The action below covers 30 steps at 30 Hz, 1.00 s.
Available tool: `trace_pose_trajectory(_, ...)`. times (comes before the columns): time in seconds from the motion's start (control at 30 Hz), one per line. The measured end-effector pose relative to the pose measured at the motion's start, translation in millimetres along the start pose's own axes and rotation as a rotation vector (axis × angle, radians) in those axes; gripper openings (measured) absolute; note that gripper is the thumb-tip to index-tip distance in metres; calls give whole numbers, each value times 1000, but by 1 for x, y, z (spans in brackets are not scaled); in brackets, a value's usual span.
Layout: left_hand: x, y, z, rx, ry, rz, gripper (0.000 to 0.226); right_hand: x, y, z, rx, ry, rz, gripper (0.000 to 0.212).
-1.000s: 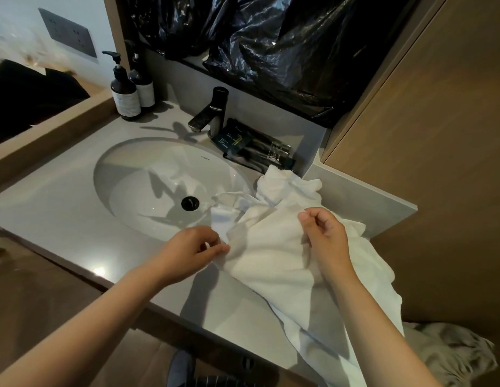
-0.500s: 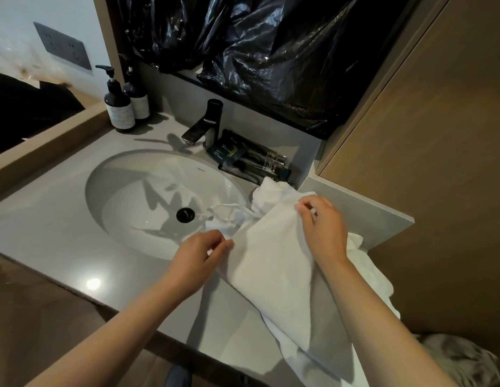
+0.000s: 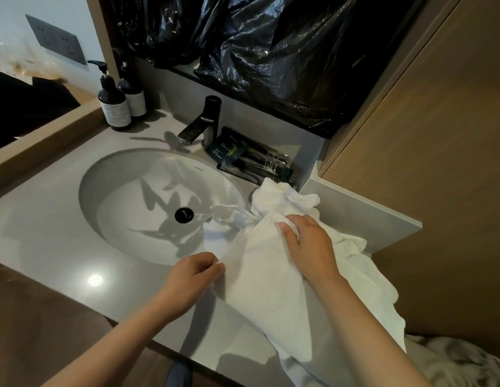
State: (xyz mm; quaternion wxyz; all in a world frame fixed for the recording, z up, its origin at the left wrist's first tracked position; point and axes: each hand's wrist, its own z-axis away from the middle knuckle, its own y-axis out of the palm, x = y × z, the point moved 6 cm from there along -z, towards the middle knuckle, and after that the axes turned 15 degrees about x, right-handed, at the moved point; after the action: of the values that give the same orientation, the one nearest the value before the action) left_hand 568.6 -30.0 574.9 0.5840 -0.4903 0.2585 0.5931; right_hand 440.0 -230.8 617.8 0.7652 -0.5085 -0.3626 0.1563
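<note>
White towel (image 3: 271, 291) on vanity countertop (image 3: 47, 236), at 3 o'clock of sink basin (image 3: 123, 208); long axis 11 to 5 o'clock, tail over front edge; left hand (image 3: 195, 277) pinches its near edge; right hand (image 3: 307, 244), at 1 o'clock of left, grips fold, nearer bunched far end.

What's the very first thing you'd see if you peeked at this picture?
The big white towel jumps out: it lies crumpled on the grey counter at the right of the round sink and spills over the front edge. The left hand pinches its edge and the right hand grips a fold higher up. Shiny black plastic hangs behind the tap.
</note>
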Motion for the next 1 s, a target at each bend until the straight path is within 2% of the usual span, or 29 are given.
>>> trace_pose_trajectory(0.13, -2, 2, 1, 65, -5, 26, 42, 1, 1, 12, -26, -23, 51, 29)
trace_pose_trajectory(0.23, -13, 4, 4, 77, 57, -2, 37, 11, -12, 20, -117, -97, -107, 24)
trace_pose_trajectory(0.33, -14, 2, 14, 133, 106, 56, 56, 14, -18, 27, -150, -155, -369, 29)
trace_pose_trajectory(0.37, -12, 1, 21, 168, 117, 77, 60, 15, -16, 28, -121, -162, -388, 30)
trace_pose_trajectory(0.43, -5, 3, 33, 213, 122, 2, 54, 16, -2, 30, 7, -152, -237, 31)
trace_pose_trajectory(0.53, 16, 6, 36, 151, 50, -240, 36, 13, 30, 30, 227, -122, 98, 38)
trace_pose_trajectory(0.63, 27, 12, 29, 114, -58, -288, 42, 11, 31, 35, 175, -132, 63, 38)
trace_pose_trajectory(0.7, 24, 15, 23, 106, -49, -270, 46, 9, 29, 39, 150, -142, 26, 35)
trace_pose_trajectory(0.9, 4, 19, 8, 120, -24, 51, 38, 15, 25, 47, 104, -169, -10, 28)
trace_pose_trajectory(1.0, 10, 16, 10, 142, -57, 66, 36, 16, 27, 47, 94, -172, 38, 17)
